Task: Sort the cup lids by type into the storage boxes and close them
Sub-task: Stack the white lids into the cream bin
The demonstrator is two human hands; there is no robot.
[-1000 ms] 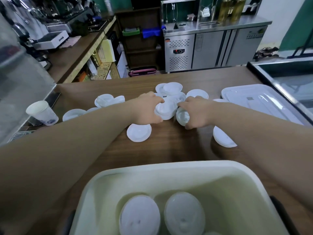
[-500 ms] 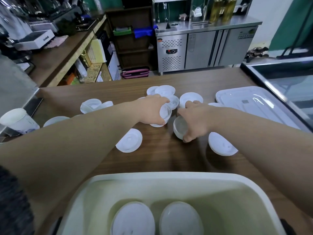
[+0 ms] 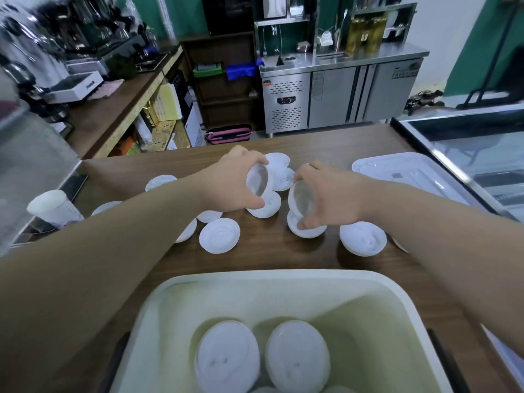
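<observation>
Several white cup lids lie scattered on the wooden counter [image 3: 263, 251], among them one [image 3: 219, 235] in front and one [image 3: 363, 242] to the right. My left hand [image 3: 235, 184] grips a white lid [image 3: 257, 181] tilted on edge, lifted above the pile. My right hand [image 3: 329, 199] grips a clearer lid [image 3: 302, 199], also tilted, its lower fingers touching another lid [image 3: 304, 226] on the counter. Close to me stands an open cream storage box [image 3: 255, 282] with lids [image 3: 226, 361] stacked inside in two piles.
A clear box lid [image 3: 411, 177] lies at the right, beside a glass display case [image 3: 467, 148]. A paper cup [image 3: 54, 208] stands at the left edge next to a steel machine. Behind the counter are shelves and a steel fridge unit.
Both hands have lifted their lids off the counter and turned them on edge, facing each other. The camera has tilted, so the storage box fills more of the foreground.
</observation>
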